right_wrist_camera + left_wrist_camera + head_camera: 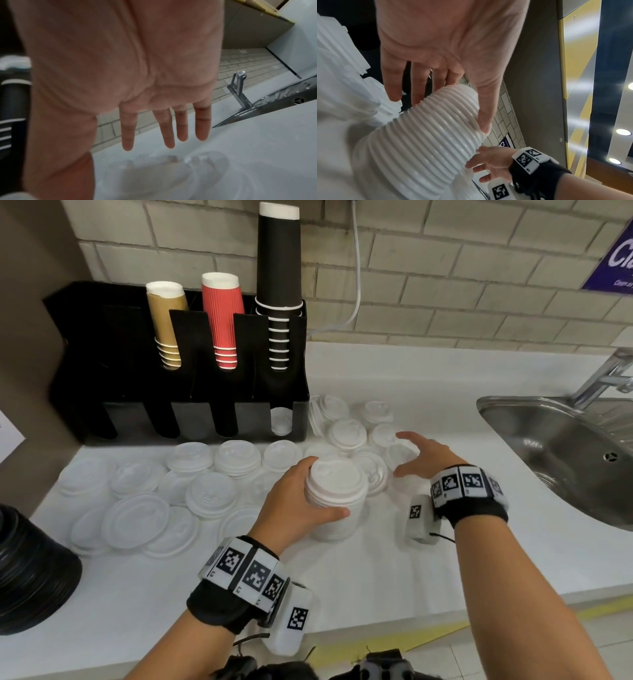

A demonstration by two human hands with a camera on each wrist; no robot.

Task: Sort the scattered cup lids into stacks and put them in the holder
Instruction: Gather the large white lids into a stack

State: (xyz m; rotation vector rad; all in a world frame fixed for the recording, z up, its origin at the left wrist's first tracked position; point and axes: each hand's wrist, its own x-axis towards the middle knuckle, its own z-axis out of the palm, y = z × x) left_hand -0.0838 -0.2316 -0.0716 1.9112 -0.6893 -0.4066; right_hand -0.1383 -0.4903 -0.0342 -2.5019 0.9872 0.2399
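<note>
Beside the black holder (178, 392), left hand (294, 501) clasps the light, slippery lid stack (334, 498) around its ribbed sides; right hand (424, 457) hovers spread, empty.

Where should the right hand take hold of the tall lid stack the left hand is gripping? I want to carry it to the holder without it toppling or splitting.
Judging by its pose, low on the ribbed side wall, from the right. The lid stack stands upright on the counter, and the left hand grips only its upper part from the left. The right hand hovers open on the free side.
</note>
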